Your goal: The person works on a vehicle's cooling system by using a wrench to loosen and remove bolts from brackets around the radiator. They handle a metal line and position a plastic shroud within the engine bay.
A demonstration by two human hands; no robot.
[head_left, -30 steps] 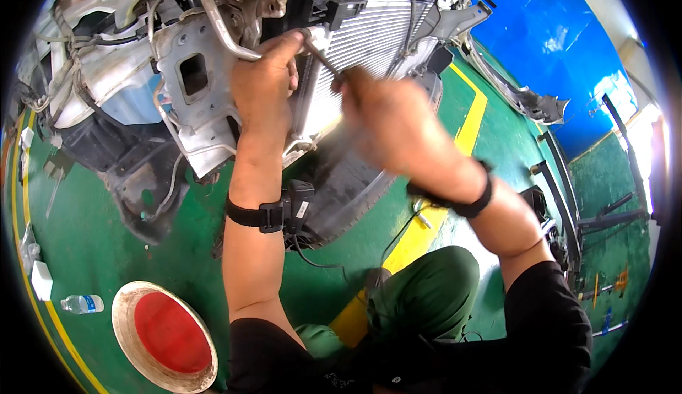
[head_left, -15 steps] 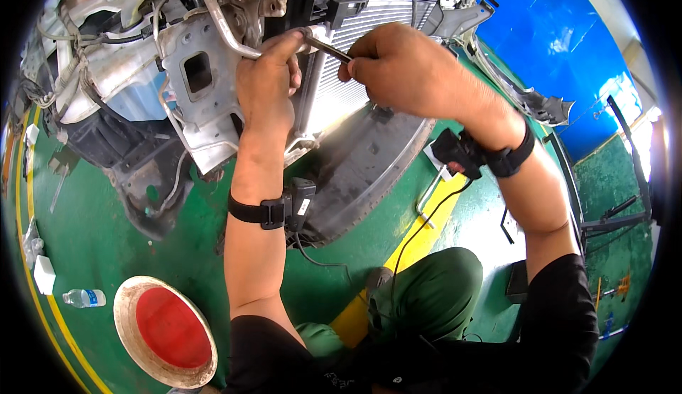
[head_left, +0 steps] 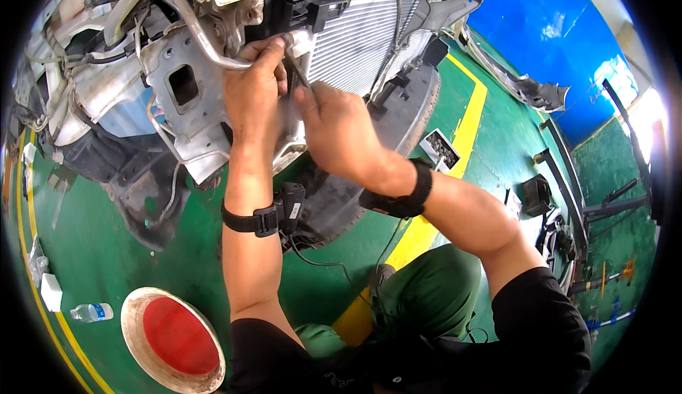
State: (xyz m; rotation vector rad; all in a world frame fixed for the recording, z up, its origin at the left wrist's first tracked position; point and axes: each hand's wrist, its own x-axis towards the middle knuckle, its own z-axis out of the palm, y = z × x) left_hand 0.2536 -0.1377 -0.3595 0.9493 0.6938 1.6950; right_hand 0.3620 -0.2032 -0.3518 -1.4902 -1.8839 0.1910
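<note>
My right hand [head_left: 341, 127] is closed round the handle of a slim metal wrench [head_left: 297, 71], its fingers slightly smeared by motion. The wrench's head sits at a pale bracket beside the radiator [head_left: 359, 35] on the stripped front of a car. My left hand [head_left: 250, 95] is raised against the same spot, thumb and fingers curled at the wrench's head, next to a bent metal pipe [head_left: 193, 24]. What the head engages is hidden behind my left fingers. Left of that hand stands a grey metal plate [head_left: 186, 113] with a square hole.
A dark tyre [head_left: 419, 120] lies under the radiator. On the green floor stand a pale bucket, red inside [head_left: 132, 326], and a plastic bottle [head_left: 92, 312]. Black metal frames [head_left: 565, 181] and a blue cabinet [head_left: 540, 35] are at the right. Cables hang from my wrist straps.
My right hand has swung the wrench handle down and toward me, from pointing right to pointing downward. My left hand stays at the wrench's head. The view has shifted slightly right.
</note>
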